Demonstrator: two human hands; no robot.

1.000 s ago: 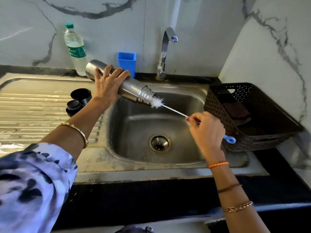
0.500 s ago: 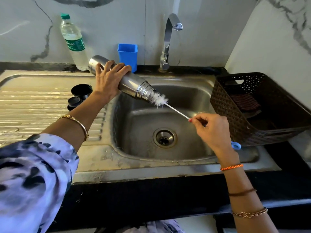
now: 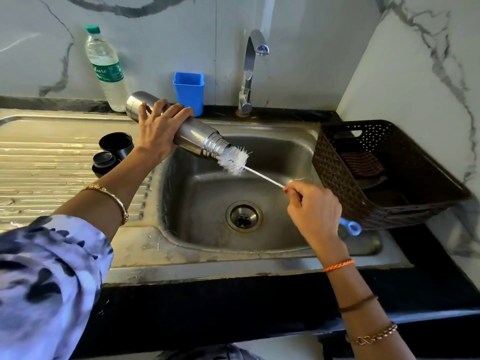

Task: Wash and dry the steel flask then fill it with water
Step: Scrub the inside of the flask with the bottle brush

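The left hand (image 3: 158, 131) is gripping the steel flask (image 3: 187, 131) around its body, fingers curled over the top, and is holding it tilted above the sink basin (image 3: 259, 162), its base up and away from the tap (image 3: 250, 71), its threaded mouth pointing down over the basin. The white bristle head of a bottle brush (image 3: 235, 161) is sitting at the flask's mouth, partly inside it. The right hand (image 3: 314, 211) is pinching the brush's twisted wire stem between thumb and fingertips, over the basin on the side nearer the basket, and the brush's blue loop handle is sticking out behind that hand. The basin is showing only its round drain (image 3: 243, 216); whether any water is lying in it cannot be told. Beside the basin, on the ridged draining board away from the tap, two black flask caps (image 3: 111, 154) are resting close together, one of them open side up and looking hollow. Behind the flask, a clear plastic water bottle (image 3: 106, 71) with a green cap is standing upright against the wall, and a blue cup (image 3: 189, 92) is standing between it and the tap; its inside is hidden. On the counter at the far side of the basin, a dark brown woven basket (image 3: 337, 165) is holding a dark folded cloth (image 3: 362, 165).
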